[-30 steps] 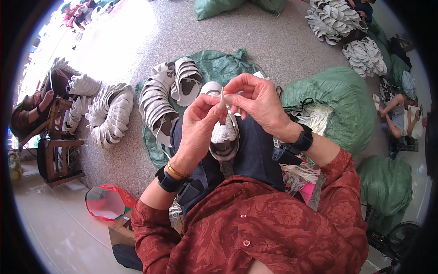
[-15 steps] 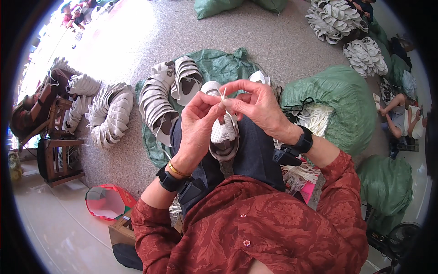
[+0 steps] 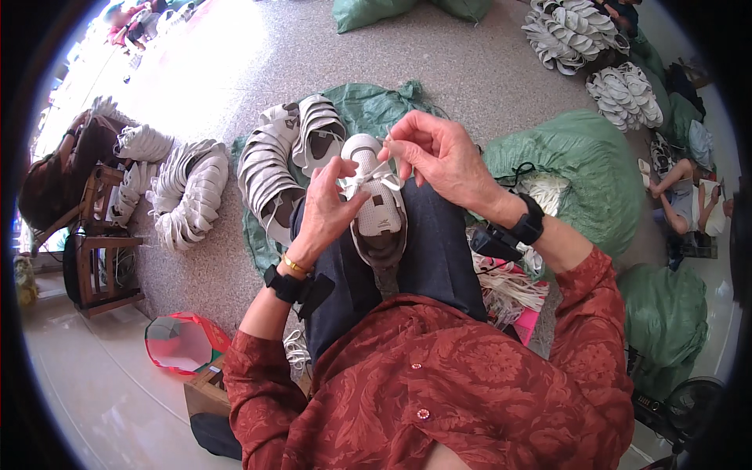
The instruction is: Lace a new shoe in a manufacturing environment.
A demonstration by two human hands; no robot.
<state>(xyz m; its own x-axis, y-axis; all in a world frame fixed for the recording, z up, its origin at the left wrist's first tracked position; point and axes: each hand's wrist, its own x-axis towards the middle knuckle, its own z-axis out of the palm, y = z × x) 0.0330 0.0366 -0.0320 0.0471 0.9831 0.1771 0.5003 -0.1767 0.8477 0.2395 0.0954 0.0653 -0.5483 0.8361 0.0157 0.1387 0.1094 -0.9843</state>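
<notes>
Between my knees sits a pale mesh shoe upper, toe pointing away from me, with a white shoelace across its lacing area. My right hand, above the upper's far right side, pinches a thin end of the lace between thumb and fingertips. On the left side, my left hand is beside the lace, its thumb and forefinger apart around a loose part of it. Whether the curled fingers behind touch the lace I cannot make out.
Rows of nested shoe uppers lie left of my knees on a green sheet. To the right, a green sack holds white laces, with more laces by my right thigh. A red-rimmed bag and wooden stool stand left.
My hands were together, pinching the lace above the upper. They have since moved apart; the left has opened and dropped beside the lacing, while the right still pinches a lace end.
</notes>
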